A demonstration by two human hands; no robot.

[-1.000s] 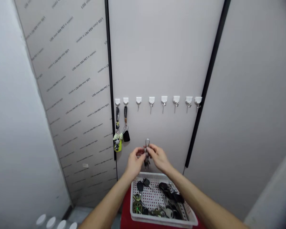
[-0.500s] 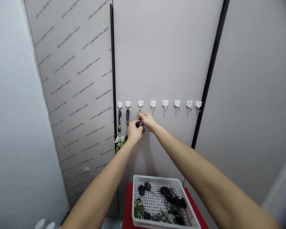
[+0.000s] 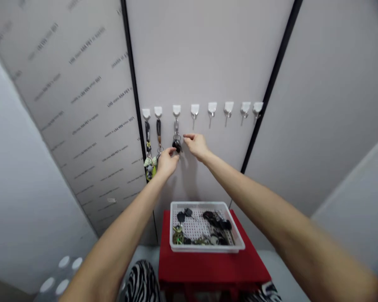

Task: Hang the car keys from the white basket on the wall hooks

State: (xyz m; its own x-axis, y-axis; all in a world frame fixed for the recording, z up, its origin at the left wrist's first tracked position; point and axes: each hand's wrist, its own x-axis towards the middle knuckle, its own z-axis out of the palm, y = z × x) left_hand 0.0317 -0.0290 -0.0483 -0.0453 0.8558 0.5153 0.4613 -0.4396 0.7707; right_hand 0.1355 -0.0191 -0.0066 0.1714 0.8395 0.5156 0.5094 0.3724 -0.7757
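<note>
A bunch of keys with a black fob (image 3: 177, 141) hangs from the third white hook (image 3: 176, 110) on the wall. My left hand (image 3: 166, 161) is just below and left of the fob, fingers curled, fingertips at the fob. My right hand (image 3: 196, 144) is just to the right of the bunch, fingers loosely apart and holding nothing. Two other key sets (image 3: 151, 147) hang from the first two hooks on the left. The remaining hooks (image 3: 228, 107) to the right are bare.
A white perforated basket (image 3: 236, 241) with several keys and fobs stands on a red stool (image 3: 211, 266) below the hooks. Black vertical strips divide the wall panels. White round caps (image 3: 63, 272) sit on the floor at lower left.
The key bunch, held in both hands above the basket, went up onto the third hook. My right hand has let go and moved slightly right. The view has tilted down.
</note>
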